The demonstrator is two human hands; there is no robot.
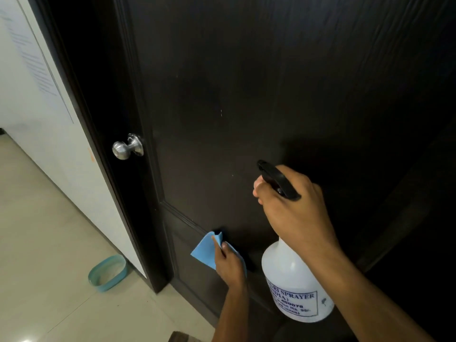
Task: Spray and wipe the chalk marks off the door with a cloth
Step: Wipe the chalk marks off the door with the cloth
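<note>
Meanwhile the right hand [293,208] grips the spray bottle [293,280] while the left hand [228,264] pinches the blue cloth [204,250] by the door [271,82].

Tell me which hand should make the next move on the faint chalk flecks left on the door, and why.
Right. The right hand already grips the spray bottle, its nozzle aimed at the door near the remaining flecks. The left hand holds the blue cloth lower down, so wiping probably follows the spray.

Teal oval dish [107,273] on pale tiled floor [44,230], white wall [37,99], perhaps a doormat [181,337]
</note>
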